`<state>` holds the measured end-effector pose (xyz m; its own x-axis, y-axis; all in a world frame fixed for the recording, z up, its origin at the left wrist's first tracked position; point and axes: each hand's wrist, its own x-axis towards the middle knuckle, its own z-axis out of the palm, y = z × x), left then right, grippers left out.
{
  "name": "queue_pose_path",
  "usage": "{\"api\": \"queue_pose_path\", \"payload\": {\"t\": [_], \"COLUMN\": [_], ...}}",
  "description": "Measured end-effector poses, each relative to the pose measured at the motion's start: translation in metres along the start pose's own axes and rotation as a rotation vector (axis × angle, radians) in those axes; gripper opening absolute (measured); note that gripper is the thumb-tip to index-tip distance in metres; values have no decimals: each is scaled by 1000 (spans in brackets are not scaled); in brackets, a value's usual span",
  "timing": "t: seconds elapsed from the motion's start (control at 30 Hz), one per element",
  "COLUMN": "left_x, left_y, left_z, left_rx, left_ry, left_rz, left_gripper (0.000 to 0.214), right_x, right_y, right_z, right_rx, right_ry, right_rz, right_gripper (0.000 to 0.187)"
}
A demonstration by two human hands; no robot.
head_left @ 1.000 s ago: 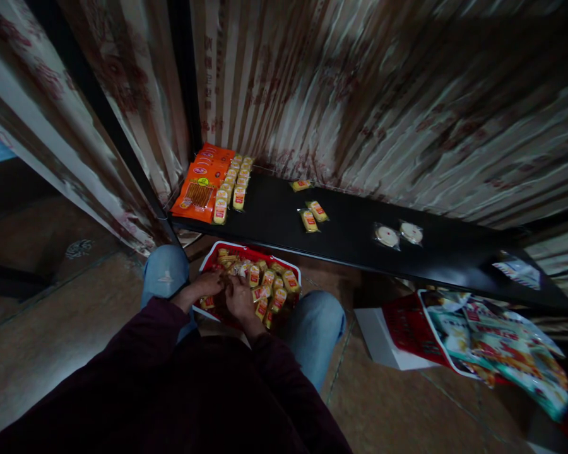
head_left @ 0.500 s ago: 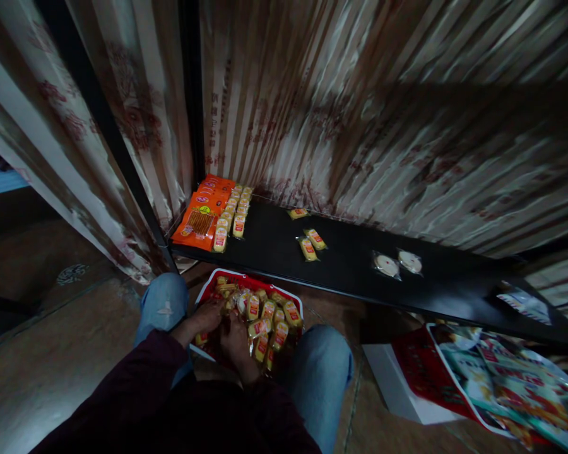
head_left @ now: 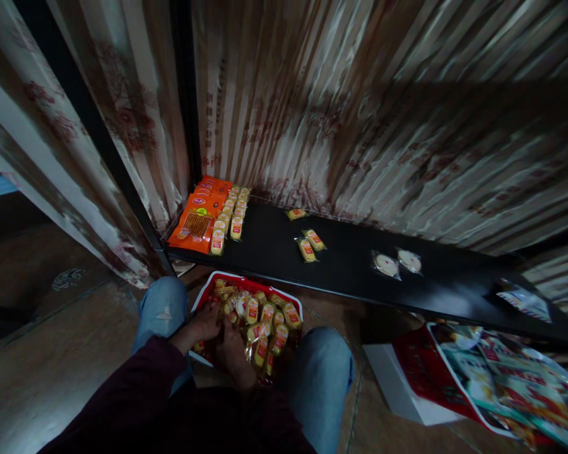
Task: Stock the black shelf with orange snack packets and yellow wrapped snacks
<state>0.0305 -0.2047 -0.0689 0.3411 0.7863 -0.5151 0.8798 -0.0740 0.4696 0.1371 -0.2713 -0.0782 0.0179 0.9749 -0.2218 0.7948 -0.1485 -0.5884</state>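
A red basket with a white rim [head_left: 260,282] sits between my knees, full of small wrapped yellow cakes [head_left: 252,311] with red and orange labels. My left hand [head_left: 205,323] is inside its left part, fingers curled down among the packets. Close beside it, my right hand [head_left: 234,350] reaches in too, its fingers bent by a clear-wrapped packet [head_left: 230,310]. Both hands look closed, but the dim light and the packets hide what they hold. A round white wrapped cake [head_left: 242,304] lies just beyond my right fingertips.
On the black low shelf [head_left: 350,252] are orange snack bags [head_left: 196,221], rows of wrapped cakes [head_left: 218,236], a few loose ones [head_left: 307,249] and two round white cakes [head_left: 387,265]. A second red basket [head_left: 419,366] with larger bags stands at right. Pleated curtains [head_left: 284,94] hang behind.
My left hand has drawn slightly down and toward me within the basket. My right hand has shifted a little left. The packets on the shelf have not moved.
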Motion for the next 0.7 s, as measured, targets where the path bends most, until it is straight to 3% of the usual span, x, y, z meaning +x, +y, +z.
{"api": "queue_pose_path", "payload": {"t": [0.2,0.33,0.53,0.7], "left_x": [5,9,22,27], "left_y": [8,11,16,16], "left_z": [-13,-17,-12,-4], "left_rx": [-73,-249,-377,-306], "left_ry": [71,137,381,632], "left_rz": [-38,-80,-53,52], "left_gripper": [43,36,38,35], "right_x": [2,10,14,16], "right_y": [1,3,0,-3], "right_z": [4,-3,-6,-3], "right_rx": [136,181,168,49], "right_ry": [168,247,331,227], "right_rz": [-33,-22,-4,-72], "right_gripper": [49,46,53,57]}}
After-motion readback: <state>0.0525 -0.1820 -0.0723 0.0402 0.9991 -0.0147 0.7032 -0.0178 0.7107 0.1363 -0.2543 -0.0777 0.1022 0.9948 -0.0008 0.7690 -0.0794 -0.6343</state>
